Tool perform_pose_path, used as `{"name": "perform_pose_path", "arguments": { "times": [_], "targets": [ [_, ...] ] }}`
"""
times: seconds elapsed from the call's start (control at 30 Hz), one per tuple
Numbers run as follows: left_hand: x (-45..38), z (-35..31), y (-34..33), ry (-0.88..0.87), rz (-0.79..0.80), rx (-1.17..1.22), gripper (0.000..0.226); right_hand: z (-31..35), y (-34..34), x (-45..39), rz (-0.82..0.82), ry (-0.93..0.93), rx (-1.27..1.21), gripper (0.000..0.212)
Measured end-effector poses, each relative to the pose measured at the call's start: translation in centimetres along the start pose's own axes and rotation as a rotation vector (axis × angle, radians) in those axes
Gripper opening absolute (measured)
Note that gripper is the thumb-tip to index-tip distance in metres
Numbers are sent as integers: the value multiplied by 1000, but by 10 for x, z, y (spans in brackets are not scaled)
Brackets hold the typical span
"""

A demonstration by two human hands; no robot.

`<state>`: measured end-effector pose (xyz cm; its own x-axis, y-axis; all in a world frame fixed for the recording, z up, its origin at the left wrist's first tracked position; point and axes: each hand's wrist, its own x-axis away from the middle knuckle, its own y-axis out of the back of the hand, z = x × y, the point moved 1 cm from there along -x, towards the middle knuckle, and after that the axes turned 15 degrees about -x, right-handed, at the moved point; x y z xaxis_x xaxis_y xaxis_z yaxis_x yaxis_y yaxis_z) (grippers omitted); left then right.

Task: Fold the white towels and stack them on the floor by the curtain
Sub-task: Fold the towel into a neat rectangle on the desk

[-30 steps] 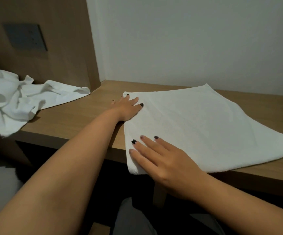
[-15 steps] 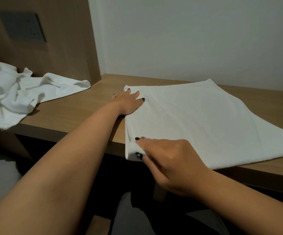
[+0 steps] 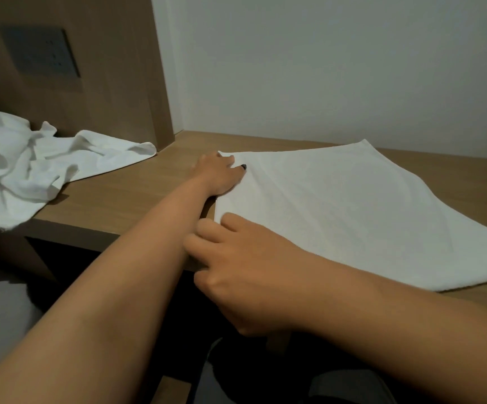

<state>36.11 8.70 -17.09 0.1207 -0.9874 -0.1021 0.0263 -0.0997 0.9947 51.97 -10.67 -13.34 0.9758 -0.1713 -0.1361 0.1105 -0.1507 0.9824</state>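
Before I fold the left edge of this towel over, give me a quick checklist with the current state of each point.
1. Towel lies flat on the desk: ok.
2. Left hand grips the far left corner: ok.
3. Right hand grips the near left corner: cannot tell, fingertips hidden.
4. Right edge fully on the desk: cannot tell, it runs out of view.
5. Crumpled towels lie apart from the fold area: ok.
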Motion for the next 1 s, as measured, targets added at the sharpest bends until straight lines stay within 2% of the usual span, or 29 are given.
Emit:
{"name": "perform_pose_path", "arguments": {
  "times": [0.1, 0.2, 0.33, 0.43, 0.5, 0.53, 0.6, 0.67, 0.7, 0.77, 0.8, 0.87, 1.0],
  "targets": [
    [-4, 2, -2, -18, 13, 11, 52, 2, 12, -16, 175, 36, 16, 17],
    [-2, 0, -1, -56, 62, -31, 60, -3, 13, -23, 306, -26, -108, 27],
    [-4, 1, -1, -81, 82, -45, 61, -8, -3, -21, 253, -99, -404, 23],
    [-3, 3, -2, -80, 81, -1, 52, -7, -20, -8, 124, -106, -577, 12],
    [0, 1, -1, -63, 31, 149, 39, -9, -17, 2, 18, -102, -737, 22],
    [4, 0, -1, -50, -2, 232, 35, -13, -8, 9, -73, -104, -836, 31],
    [14, 1, 2, -11, -112, 319, 36, -31, 6, 24, -361, -171, -961, 38],
    [30, -4, 10, -23, -192, 350, 45, -60, 14, 42, -574, -405, -902, 41],
    [42, -11, 16, -49, -209, 371, 45, -74, 14, 50, -554, -557, -812, 41],
    [68, -34, 27, -126, -167, 353, 44, -97, 3, 65, -334, -798, -651, 40],
    [83, -46, 31, -158, -123, 318, 43, -105, -5, 70, -223, -856, -607, 38],
    [105, -66, 28, -186, -37, 203, 48, -112, -20, 75, -90, -901, -545, 36],
    [118, -62, 6, -128, 139, -100, 69, -122, -40, 85, 29, -947, -489, 57]
  ]
}}
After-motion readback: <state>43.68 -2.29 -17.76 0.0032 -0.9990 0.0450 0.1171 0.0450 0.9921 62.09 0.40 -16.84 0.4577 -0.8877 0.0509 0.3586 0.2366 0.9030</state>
